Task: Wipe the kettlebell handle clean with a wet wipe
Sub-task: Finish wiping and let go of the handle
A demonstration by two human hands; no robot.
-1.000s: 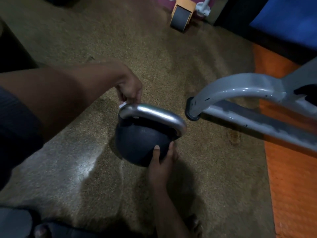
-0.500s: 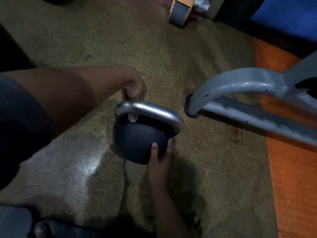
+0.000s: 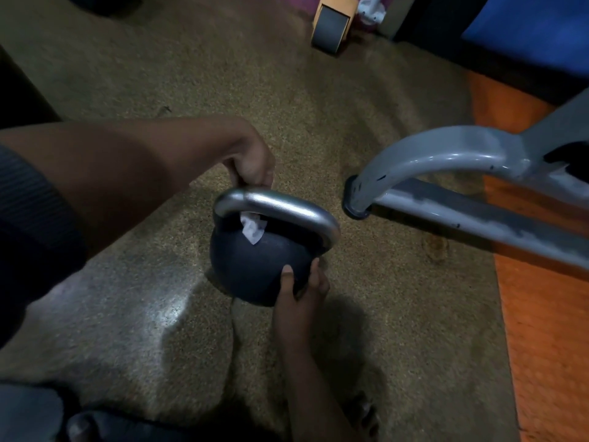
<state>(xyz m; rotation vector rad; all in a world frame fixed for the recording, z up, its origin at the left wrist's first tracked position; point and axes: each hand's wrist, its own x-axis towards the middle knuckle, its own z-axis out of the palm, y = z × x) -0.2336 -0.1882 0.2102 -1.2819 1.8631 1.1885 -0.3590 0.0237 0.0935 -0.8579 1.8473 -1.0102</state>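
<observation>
Fingers [image 3: 251,175] pinch wipe [image 3: 253,228] at kettlebell handle [image 3: 280,207]; speckled floor [image 3: 366,100], orange mat [image 3: 548,330]

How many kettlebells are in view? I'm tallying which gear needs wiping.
1. The kettlebell sits on the floor at centre, right hand steadying its body, left hand at the handle with a wipe. Others may lie out of frame.
</observation>
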